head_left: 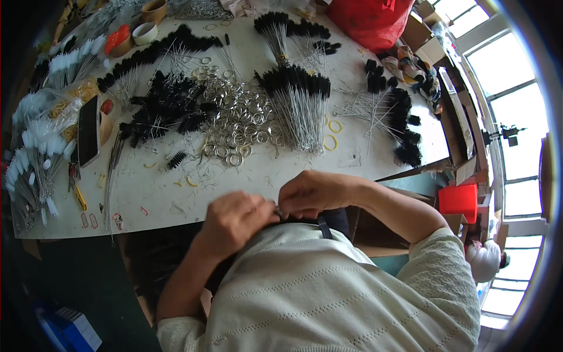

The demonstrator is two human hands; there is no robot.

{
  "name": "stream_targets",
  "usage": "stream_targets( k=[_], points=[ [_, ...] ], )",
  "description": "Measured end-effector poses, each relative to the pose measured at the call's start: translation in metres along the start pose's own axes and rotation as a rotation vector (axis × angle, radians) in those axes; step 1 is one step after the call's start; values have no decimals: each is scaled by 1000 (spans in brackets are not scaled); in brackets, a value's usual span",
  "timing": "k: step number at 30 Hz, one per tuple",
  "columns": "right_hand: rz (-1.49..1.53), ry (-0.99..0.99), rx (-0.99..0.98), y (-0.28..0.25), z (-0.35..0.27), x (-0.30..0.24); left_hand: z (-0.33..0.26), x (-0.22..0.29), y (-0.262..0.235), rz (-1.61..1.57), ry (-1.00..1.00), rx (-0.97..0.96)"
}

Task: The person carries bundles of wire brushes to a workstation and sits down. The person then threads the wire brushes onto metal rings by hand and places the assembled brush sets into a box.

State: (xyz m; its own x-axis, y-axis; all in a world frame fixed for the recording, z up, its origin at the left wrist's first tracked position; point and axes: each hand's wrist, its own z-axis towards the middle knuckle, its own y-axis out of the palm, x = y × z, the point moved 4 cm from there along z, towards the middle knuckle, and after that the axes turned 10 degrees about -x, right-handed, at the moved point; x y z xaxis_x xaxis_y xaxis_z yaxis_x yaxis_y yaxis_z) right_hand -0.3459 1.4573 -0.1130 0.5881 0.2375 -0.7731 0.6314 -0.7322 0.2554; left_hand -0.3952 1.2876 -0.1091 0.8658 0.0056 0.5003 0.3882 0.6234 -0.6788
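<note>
At the front edge of the table, my left hand (231, 220) and my right hand (314, 190) meet with fingers pinched together. Between the fingertips shows a small silvery piece (278, 210), mostly covered, so its kind cannot be made out. Beyond them lies a heap of metal split rings (243, 111). A thick bundle of black-bristled wire brushes (299, 97) stands just right of the rings. To their left is a pile of loose black brush heads (167, 108), with one single brush (176, 159) lying nearer to me.
More black brushes (404, 123) lie at the right, near yellow rubber bands (331, 142). On the left are white-bristled brushes (35, 170), a phone (89, 130) propped upright and a yellow cutter (80, 198). Tape rolls (145, 33) and a red bag (372, 23) sit at the back.
</note>
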Motion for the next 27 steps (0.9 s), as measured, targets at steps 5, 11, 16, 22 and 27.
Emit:
stream_targets(
  k=[5,11,16,22,27],
  points=[
    [-1565,300,626,-27,-10,21,0,-86,7,187,-319,-110],
    [-763,-468,758,-23,-12,-6,-9,-88,-3,-316,-657,105],
    [-343,-662,706,-5,-5,-37,10,-38,9,-1557,-507,455],
    [-455,-963,796,16,-3,-49,26,-17,20,-1363,-600,650],
    [-837,-1078,953,19,-15,-51,32,-7,-2,-889,-418,517]
  ],
)
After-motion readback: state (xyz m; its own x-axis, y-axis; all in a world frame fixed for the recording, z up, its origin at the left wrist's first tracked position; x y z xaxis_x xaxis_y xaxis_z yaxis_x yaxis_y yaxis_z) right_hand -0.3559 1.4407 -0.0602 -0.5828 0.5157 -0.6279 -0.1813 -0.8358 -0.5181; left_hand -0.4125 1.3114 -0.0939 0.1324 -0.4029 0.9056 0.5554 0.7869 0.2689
